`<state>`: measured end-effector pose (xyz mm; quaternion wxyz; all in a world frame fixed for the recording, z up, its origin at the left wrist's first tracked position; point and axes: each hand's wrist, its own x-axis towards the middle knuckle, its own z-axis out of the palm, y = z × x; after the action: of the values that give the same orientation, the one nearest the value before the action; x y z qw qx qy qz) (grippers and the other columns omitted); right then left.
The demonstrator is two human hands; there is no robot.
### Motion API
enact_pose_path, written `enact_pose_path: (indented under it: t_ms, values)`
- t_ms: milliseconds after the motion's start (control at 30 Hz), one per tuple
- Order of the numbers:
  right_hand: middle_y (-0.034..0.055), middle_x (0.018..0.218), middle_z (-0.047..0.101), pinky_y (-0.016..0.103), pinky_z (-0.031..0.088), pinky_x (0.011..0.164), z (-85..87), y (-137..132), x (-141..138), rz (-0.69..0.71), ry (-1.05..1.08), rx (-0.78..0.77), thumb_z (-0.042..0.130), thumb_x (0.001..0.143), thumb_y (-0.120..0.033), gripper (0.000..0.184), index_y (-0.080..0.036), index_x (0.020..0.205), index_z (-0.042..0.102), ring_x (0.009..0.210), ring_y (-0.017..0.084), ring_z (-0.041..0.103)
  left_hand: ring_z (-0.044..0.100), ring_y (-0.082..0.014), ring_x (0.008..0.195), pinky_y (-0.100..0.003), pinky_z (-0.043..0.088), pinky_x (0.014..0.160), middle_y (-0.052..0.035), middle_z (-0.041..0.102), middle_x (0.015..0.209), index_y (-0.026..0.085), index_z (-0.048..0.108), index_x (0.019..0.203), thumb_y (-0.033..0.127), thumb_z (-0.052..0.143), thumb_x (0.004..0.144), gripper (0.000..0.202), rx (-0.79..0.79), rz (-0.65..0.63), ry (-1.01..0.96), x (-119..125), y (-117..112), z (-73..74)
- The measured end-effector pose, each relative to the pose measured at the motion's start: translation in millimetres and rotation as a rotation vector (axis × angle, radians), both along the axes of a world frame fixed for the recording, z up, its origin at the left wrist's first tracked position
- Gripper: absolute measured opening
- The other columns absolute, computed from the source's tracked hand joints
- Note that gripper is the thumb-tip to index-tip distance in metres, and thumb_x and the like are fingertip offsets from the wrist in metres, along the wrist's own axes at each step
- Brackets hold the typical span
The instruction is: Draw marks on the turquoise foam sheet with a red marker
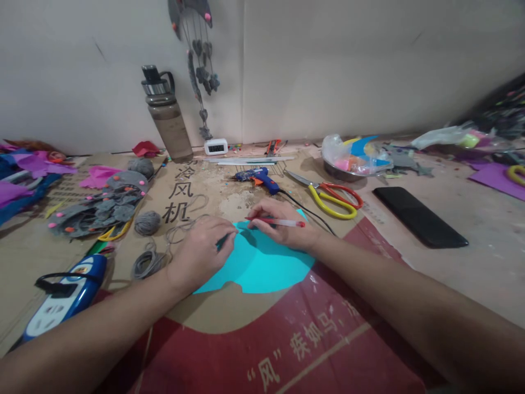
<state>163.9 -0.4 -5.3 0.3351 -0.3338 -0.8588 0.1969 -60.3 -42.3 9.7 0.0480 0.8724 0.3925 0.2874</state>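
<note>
A turquoise sheet [258, 262] with a rounded edge lies on the cardboard [213, 191] in front of me. My left hand [200, 249] rests on the sheet's left part, fingers curled and pressing its upper edge. My right hand [283, 221] sits on the sheet's upper right part and holds a clear pen with a red cap [279, 221], lying nearly level, tip pointing left.
A blue glue gun [260, 179] and yellow-red scissors [334, 198] lie just beyond my hands. A black phone [418, 216] is at the right, a power strip [65, 295] at the near left. Grey yarn [147, 221], grey felt pieces [102, 208], a bottle [168, 117] and a bowl [348, 158] stand around.
</note>
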Motion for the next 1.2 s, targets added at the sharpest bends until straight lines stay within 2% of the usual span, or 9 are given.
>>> enact_pose_path:
  t_ms: [133, 233, 400, 567, 700, 800, 967, 1100, 1200]
  values:
    - [0.0048, 0.088, 0.069, 0.031, 0.046, 0.076, 0.7, 0.2, 0.1, 0.002, 0.001, -0.017, 0.053, 0.089, -0.031, 0.013, -0.019, 0.093, 0.058, 0.084, 0.017, 0.062, 0.062, -0.0207, 0.096, -0.040, 0.049, 0.086, -0.0080, 0.070, 0.101, 0.016, 0.067, 0.098, 0.019, 0.052, 0.089, 0.018, 0.098, -0.146, 0.091, 1.5, -2.6, 1.5]
    - [0.0043, 0.087, 0.070, 0.032, 0.047, 0.077, 0.8, -0.2, -0.2, -0.001, 0.006, -0.039, 0.053, 0.089, -0.030, 0.011, -0.020, 0.093, 0.057, 0.083, 0.017, 0.062, 0.061, -0.0218, 0.105, -0.041, 0.049, 0.092, -0.0092, 0.067, 0.112, 0.016, 0.065, 0.109, 0.019, 0.049, 0.091, 0.024, 0.088, -0.241, 0.181, 4.3, -5.7, 0.9]
    - [0.0025, 0.083, 0.070, 0.032, 0.047, 0.078, 1.9, -1.1, 0.6, -0.023, 0.050, -0.134, 0.055, 0.089, -0.030, 0.010, -0.020, 0.093, 0.056, 0.081, 0.016, 0.064, 0.060, -0.0230, 0.105, -0.041, 0.050, 0.091, -0.0103, 0.066, 0.112, 0.013, 0.063, 0.111, 0.023, 0.047, 0.093, 0.026, 0.028, -0.227, 0.246, 7.3, -6.4, -1.3]
    - [0.0035, 0.084, 0.068, 0.031, 0.050, 0.075, -0.3, 2.1, 3.1, -0.074, 0.292, -0.269, 0.050, 0.092, -0.039, 0.020, -0.020, 0.094, 0.052, 0.079, 0.015, 0.065, 0.059, -0.0222, 0.106, -0.040, 0.050, 0.092, -0.0104, 0.066, 0.114, 0.012, 0.063, 0.112, 0.022, 0.044, 0.095, 0.027, 0.001, -0.219, 0.245, 7.7, -6.2, -1.4]
    - [0.0032, 0.080, 0.066, 0.029, 0.051, 0.071, -2.3, 4.7, 2.9, -0.092, 0.314, -0.283, 0.052, 0.090, -0.043, 0.024, -0.019, 0.091, 0.053, 0.076, 0.015, 0.064, 0.060, -0.0220, 0.106, -0.042, 0.048, 0.092, -0.0089, 0.067, 0.114, 0.014, 0.063, 0.113, 0.023, 0.043, 0.095, 0.027, -0.006, -0.200, 0.262, 8.0, -7.0, -1.1]
    - [0.0040, 0.086, 0.068, 0.029, 0.051, 0.072, -4.1, 6.0, 3.1, -0.092, 0.342, -0.303, 0.053, 0.090, -0.043, 0.024, -0.020, 0.095, 0.054, 0.080, 0.015, 0.065, 0.059, -0.0223, 0.108, -0.042, 0.047, 0.094, -0.0083, 0.066, 0.115, 0.014, 0.062, 0.113, 0.023, 0.044, 0.095, 0.027, 0.000, -0.200, 0.273, 7.8, -7.0, -1.4]
    - [0.0041, 0.093, 0.068, 0.029, 0.050, 0.076, -6.9, 8.5, 4.7, -0.119, 0.314, -0.211, 0.060, 0.086, -0.035, 0.019, -0.020, 0.098, 0.058, 0.086, 0.016, 0.064, 0.059, -0.0224, 0.108, -0.041, 0.049, 0.093, -0.0102, 0.066, 0.115, 0.012, 0.063, 0.113, 0.023, 0.043, 0.095, 0.028, 0.031, -0.216, 0.252, 7.1, -6.7, -3.6]
    - [0.0050, 0.096, 0.066, 0.030, 0.050, 0.078, -5.8, 8.2, 3.6, -0.101, 0.371, -0.274, 0.058, 0.087, -0.035, 0.018, -0.020, 0.097, 0.058, 0.089, 0.016, 0.063, 0.060, -0.0233, 0.108, -0.042, 0.051, 0.091, -0.0118, 0.067, 0.114, 0.012, 0.063, 0.114, 0.021, 0.044, 0.095, 0.028, 0.034, -0.212, 0.248, 7.0, -7.1, -4.3]
    - [0.0037, 0.088, 0.064, 0.029, 0.050, 0.074, -4.3, 6.5, 2.0, -0.089, 0.433, -0.331, 0.055, 0.089, -0.037, 0.018, -0.020, 0.094, 0.055, 0.082, 0.015, 0.063, 0.060, -0.0235, 0.108, -0.042, 0.051, 0.091, -0.0118, 0.066, 0.114, 0.012, 0.063, 0.114, 0.021, 0.044, 0.095, 0.028, 0.020, -0.211, 0.258, 7.2, -7.5, -3.1]
